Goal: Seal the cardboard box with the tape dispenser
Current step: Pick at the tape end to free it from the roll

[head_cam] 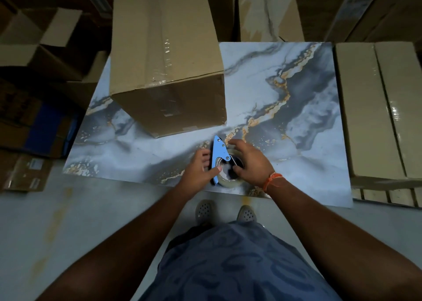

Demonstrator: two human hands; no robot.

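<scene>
A long cardboard box (166, 47) lies on the marble-patterned table (285, 108), its top seam carrying clear tape that runs down over the near end. Just in front of the box, near the table's front edge, sits the blue tape dispenser (219, 151) with a roll of clear tape (230, 182). My left hand (198, 172) grips the dispenser's blue frame from the left. My right hand (247, 163) holds the roll from the right, thumb inside the core. An orange thread band circles my right wrist.
A tall stack of pale boxes (376, 108) stands to the right of the table. Open and flattened cartons (41, 49) crowd the floor on the left, more boxes (269, 10) behind. My feet in grey shoes (205, 211) stand on the pale floor before the table.
</scene>
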